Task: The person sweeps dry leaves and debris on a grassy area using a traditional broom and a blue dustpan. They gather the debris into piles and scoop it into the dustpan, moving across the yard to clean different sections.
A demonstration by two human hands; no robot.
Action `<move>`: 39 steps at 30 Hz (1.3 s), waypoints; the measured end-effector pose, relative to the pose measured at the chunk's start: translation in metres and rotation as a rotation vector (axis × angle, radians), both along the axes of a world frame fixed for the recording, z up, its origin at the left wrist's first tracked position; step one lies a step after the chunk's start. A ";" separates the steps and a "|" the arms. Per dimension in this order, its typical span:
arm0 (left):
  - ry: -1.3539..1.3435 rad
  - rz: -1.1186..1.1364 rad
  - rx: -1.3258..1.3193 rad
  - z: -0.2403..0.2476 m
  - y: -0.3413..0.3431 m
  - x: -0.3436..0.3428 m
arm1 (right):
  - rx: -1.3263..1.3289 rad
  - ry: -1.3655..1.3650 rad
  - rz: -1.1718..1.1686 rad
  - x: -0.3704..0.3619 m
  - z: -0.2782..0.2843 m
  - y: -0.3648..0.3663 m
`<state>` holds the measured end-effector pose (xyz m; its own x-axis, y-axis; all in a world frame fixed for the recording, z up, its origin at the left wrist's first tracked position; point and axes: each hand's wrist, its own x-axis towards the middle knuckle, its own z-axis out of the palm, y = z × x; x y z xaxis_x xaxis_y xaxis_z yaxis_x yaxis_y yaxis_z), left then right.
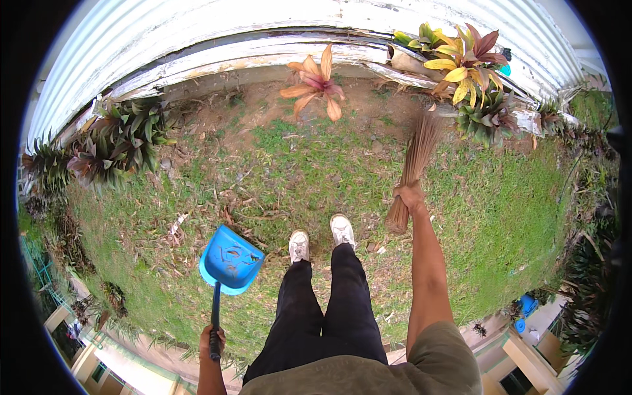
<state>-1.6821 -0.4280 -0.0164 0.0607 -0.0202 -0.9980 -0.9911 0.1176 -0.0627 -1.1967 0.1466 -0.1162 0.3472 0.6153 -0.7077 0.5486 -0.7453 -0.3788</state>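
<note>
My left hand (pixel 212 342) is closed round the black handle of a blue dustpan (pixel 232 261), low at the left. A few dry leaf scraps lie in the pan. Out to the right, my right hand (pixel 411 196) grips a brown stick broom (pixel 421 153) near its bound end. Its bristles point away from me, toward the bare soil by the plants, and their tips look blurred. Whether they touch the ground I cannot tell.
Patchy grass with dry leaves (pixel 176 227) surrounds my white shoes (pixel 342 229). Along the far side runs a weathered white ledge (pixel 263 58) below corrugated sheeting. Leafy plants stand at the left (pixel 122 135) and right (pixel 484 118), with an orange-leaved plant (pixel 319 85) between.
</note>
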 end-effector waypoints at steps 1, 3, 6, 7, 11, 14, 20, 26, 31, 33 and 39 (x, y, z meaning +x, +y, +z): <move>-0.012 -0.017 0.034 -0.005 0.011 0.004 | -0.066 0.131 0.155 0.001 -0.045 0.006; 0.006 0.010 0.067 -0.003 0.008 0.024 | -0.162 0.129 0.688 -0.099 -0.047 -0.017; 0.022 0.052 0.014 -0.001 0.016 0.039 | -0.396 0.411 1.054 -0.167 -0.009 -0.077; 0.013 0.050 0.022 -0.001 0.026 0.041 | -0.369 0.454 1.186 -0.166 -0.002 -0.091; 0.018 0.024 0.010 0.014 0.062 0.053 | -0.447 0.675 1.185 -0.094 0.049 -0.116; 0.123 0.009 -0.040 0.023 0.053 0.071 | -0.465 0.596 0.877 0.007 0.118 -0.101; 0.132 -0.033 -0.041 0.019 0.062 0.090 | -0.155 0.312 -0.084 0.250 0.125 -0.083; 0.118 -0.130 -0.063 0.010 0.097 0.102 | -0.237 0.095 -0.137 0.300 0.011 -0.062; 0.086 -0.179 -0.070 0.025 0.116 0.106 | -0.538 0.336 0.713 0.205 0.079 -0.119; 0.095 -0.238 -0.051 0.024 0.125 0.100 | -0.496 0.292 0.842 0.227 0.117 -0.122; 0.141 -0.228 0.026 0.032 0.146 0.108 | -0.416 -0.196 0.701 0.355 0.162 -0.177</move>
<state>-1.5740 -0.2822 0.0152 -0.0818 0.0084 -0.9966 -0.9376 0.3384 0.0798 -0.8416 -0.0307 0.0455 0.1213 0.4364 -0.8915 0.9644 -0.2646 0.0017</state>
